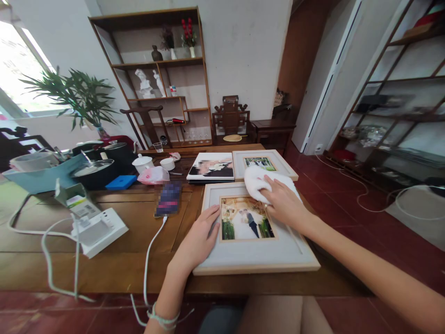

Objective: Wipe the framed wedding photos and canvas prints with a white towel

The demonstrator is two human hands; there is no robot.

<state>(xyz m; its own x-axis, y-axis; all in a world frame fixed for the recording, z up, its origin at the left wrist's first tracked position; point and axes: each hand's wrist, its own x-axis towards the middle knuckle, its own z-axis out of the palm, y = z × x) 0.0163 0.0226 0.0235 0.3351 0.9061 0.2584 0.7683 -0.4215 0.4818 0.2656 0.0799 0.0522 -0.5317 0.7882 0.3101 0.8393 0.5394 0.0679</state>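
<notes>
A framed photo (253, 254) with a pale wooden edge and a wide light mat lies flat near the table's front edge. My left hand (200, 239) rests on its left side, fingers stretched out and holding nothing. In my right hand (283, 202) is a white cloth (255, 183), bunched over the upper right part of the frame. The cloth hides that corner and overlaps the view of a second framed photo (285, 163) behind. Left of that one lies a photo album (212, 166) with a couple on its cover.
Left on the wooden table (139, 236) are a charging phone (168, 199), an opened white box (100, 232), a blue box (121, 182), a pink-and-white plastic bag (153, 175), a white lidded cup (142, 162) and dark pots (93, 172). A white cable (148, 260) hangs over the front edge.
</notes>
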